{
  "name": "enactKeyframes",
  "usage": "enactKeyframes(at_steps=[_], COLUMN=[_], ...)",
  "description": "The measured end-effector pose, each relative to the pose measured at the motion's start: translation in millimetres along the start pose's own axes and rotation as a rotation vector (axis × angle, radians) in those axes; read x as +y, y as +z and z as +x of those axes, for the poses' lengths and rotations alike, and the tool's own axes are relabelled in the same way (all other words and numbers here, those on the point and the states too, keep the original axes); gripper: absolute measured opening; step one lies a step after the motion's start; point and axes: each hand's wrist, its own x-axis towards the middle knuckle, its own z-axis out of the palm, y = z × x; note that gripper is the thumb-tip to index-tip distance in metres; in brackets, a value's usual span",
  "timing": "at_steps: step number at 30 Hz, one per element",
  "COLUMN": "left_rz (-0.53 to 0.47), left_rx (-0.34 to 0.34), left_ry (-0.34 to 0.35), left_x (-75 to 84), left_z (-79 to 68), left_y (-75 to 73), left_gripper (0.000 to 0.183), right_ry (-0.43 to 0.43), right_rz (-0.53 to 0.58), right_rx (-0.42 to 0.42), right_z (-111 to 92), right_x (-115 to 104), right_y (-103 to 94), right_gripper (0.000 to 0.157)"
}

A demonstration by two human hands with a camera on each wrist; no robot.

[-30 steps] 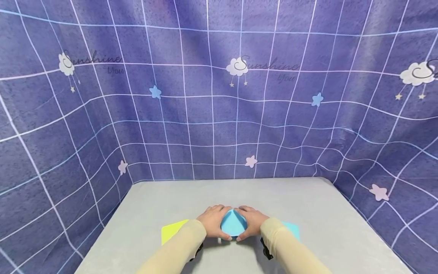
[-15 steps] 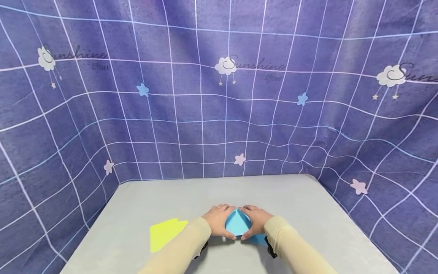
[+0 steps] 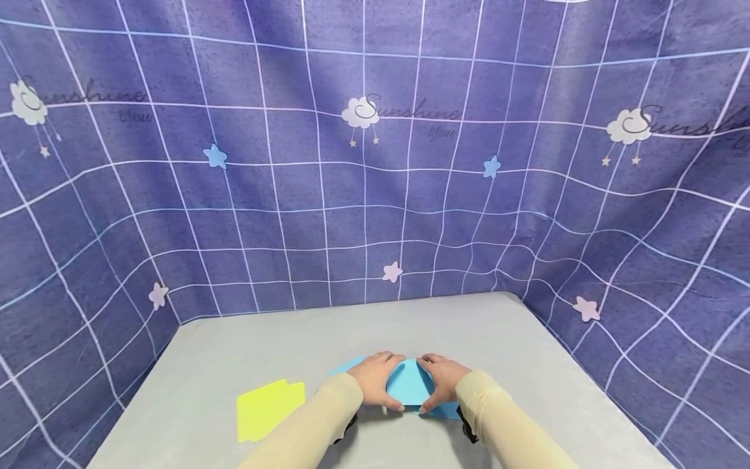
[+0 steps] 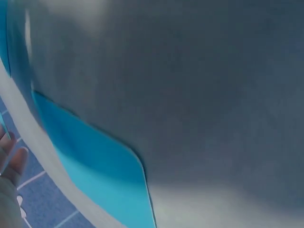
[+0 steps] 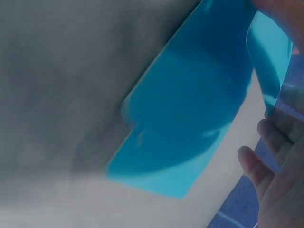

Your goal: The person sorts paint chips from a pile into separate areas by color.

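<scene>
My left hand (image 3: 375,380) and right hand (image 3: 446,378) face each other low over the table. Between them they hold a light blue sheet (image 3: 410,385) by its two sides, bowed up between thumbs and fingers. Under and beside my right hand another blue sheet (image 3: 443,410) lies on the table; in the right wrist view this lying sheet (image 5: 185,109) has a stepped edge, with the held sheet (image 5: 271,52) above it. More blue sheet (image 3: 349,365) shows behind my left wrist, and a rounded corner of a blue sheet (image 4: 99,166) fills the lower left wrist view.
A yellow sheet (image 3: 269,410) with a notched top edge lies left of my left forearm. The grey-white table (image 3: 281,339) ends at a purple checked curtain (image 3: 305,195) at the back and both sides.
The head view has turned right. Both hands have moved right along the table with the held blue sheet, away from the yellow sheet. Blue sheet now also shows behind my left wrist.
</scene>
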Motion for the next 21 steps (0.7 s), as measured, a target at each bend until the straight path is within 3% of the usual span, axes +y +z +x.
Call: enactKeyframes(at_steps=[8,21], left_rz=[-0.039,-0.009], left_rx=[0.009,-0.048], left_ry=[0.033,0.051], left_x=[6.2,17.1], left_z=[10.6,29.8], left_y=[8.4,27.4], left_gripper=[0.099,0.096], right_ry=[0.046,0.105], right_rz=[-0.009,0.005], right_rx=[-0.004,0.007], right_z=[-11.8,-27.7], right_x=[20.4,39.2], right_y=[3.1,9.7], right_gripper=[0.103,0.1])
